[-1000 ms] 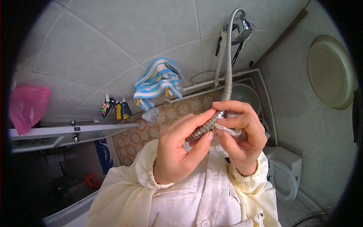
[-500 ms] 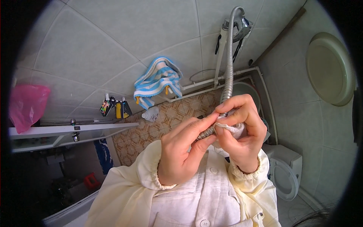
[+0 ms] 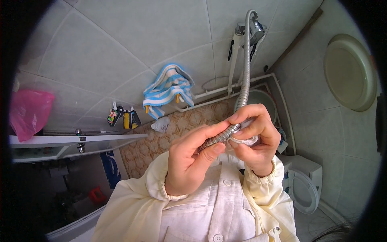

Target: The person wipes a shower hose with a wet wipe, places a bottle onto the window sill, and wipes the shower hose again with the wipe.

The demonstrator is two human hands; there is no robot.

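Observation:
A silvery ribbed shower hose (image 3: 244, 86) runs from the wall-mounted metal tap (image 3: 256, 35) down to my chest. My left hand (image 3: 189, 159) is closed around its lower bend, fingers above and thumb below. Close beside it, my right hand (image 3: 260, 139) pinches a crumpled white cloth or tissue (image 3: 246, 141) against the hose. My fingers partly cover both the cloth and the hose, and the hose's far end is hidden.
A blue-and-white striped towel (image 3: 168, 90) hangs on the wall ahead. Below it a white bottle (image 3: 161, 125) stands on the patterned floor. White pipes, a bucket (image 3: 262, 103) and a toilet (image 3: 304, 187) are to the right. A pink bag (image 3: 31, 113) and white-framed cabinet (image 3: 96, 138) occupy the left.
My hands have shifted slightly on the hose; more of its ribbed bend shows between them. The right fingers have moved a little against the white cloth.

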